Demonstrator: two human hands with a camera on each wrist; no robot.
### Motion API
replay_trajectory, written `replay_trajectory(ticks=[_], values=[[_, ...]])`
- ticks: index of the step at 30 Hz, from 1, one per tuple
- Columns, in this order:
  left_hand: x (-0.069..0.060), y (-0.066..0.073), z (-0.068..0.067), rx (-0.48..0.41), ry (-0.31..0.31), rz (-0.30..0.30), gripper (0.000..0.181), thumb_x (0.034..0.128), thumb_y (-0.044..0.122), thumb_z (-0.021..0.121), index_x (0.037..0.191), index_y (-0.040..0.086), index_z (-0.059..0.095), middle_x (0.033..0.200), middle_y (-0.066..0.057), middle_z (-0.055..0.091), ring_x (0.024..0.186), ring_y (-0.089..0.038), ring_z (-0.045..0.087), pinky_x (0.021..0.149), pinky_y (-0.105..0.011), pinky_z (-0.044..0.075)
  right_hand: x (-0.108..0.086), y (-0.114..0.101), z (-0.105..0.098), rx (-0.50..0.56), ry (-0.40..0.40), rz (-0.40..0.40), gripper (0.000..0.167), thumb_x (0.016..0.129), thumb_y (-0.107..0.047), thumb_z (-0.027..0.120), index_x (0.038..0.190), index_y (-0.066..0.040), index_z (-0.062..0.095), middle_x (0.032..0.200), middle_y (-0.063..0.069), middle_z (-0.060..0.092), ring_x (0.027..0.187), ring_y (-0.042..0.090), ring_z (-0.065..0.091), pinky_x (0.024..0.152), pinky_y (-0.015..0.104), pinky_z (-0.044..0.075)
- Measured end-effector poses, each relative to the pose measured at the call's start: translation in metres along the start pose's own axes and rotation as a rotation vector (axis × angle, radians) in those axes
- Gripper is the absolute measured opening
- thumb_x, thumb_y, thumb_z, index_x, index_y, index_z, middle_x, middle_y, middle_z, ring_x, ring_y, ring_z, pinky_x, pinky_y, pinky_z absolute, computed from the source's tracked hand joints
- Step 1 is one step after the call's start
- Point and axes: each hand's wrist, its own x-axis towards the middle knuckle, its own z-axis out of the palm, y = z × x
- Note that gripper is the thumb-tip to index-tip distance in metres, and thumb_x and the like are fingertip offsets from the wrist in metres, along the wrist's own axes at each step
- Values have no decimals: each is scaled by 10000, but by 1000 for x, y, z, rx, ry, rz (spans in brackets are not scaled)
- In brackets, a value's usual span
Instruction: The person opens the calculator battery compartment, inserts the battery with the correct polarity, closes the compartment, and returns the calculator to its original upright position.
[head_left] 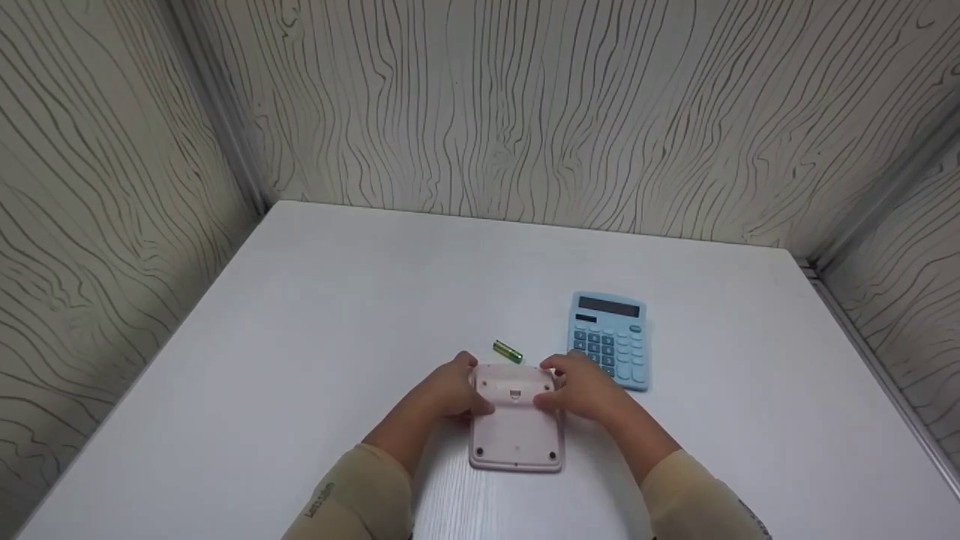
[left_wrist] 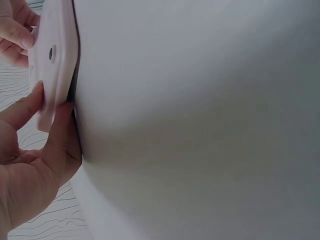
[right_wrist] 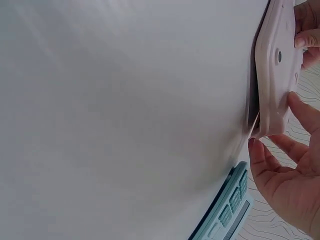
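Observation:
A pale pink calculator [head_left: 517, 431] lies back side up near the front of the table, a battery-cover latch and dark round feet showing. My left hand [head_left: 454, 388] grips its left side, thumb on the back; in the left wrist view, fingers of that hand [left_wrist: 62, 135] reach under the edge. On the opposite side my right hand [head_left: 583, 387] holds it, thumb on the back and fingertips at the upper corner. The right wrist view shows a gap beneath part of the calculator [right_wrist: 281, 82]. Its keys and screen are hidden. Just beyond its top edge lies a green battery [head_left: 508, 351].
A blue calculator [head_left: 624, 339] lies face up to the right, partly behind my right hand. The white table [head_left: 337, 277] meets wood-grain patterned panels [head_left: 480, 112] at the back and sides.

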Motion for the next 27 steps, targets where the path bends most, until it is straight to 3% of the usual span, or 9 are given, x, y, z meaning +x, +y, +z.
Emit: replay_trajectory(ticks=[6, 17, 27], values=[[3, 0, 0, 25, -12, -18, 756, 694, 192, 790, 1329, 151, 381, 1103, -78, 544, 856, -210, 545, 812, -378, 438, 1, -11, 0, -69, 39, -79, 518, 751, -321, 741, 1222, -190, 571, 1136, 22, 522, 1034, 201, 506, 890, 398, 447], [2, 1, -2, 83, -9, 46, 768, 669, 229, 808, 1307, 118, 396, 1160, -99, 549, 946, -221, 523, 868, -403, 420, -1, -20, 15, -109, 34, -241, 350, 804, -263, 693, 1135, -165, 632, 1045, -22, 596, 963, 165, 540, 900, 381, 441], [-1, 3, -2, 95, -8, 39, 756, 682, 232, 796, 1310, 114, 391, 1163, -105, 549, 957, -230, 520, 897, -419, 409, -1, -22, 20, -149, 57, -199, 309, 810, -259, 689, 1107, -176, 668, 1046, -23, 639, 1021, 194, 576, 915, 390, 441]])
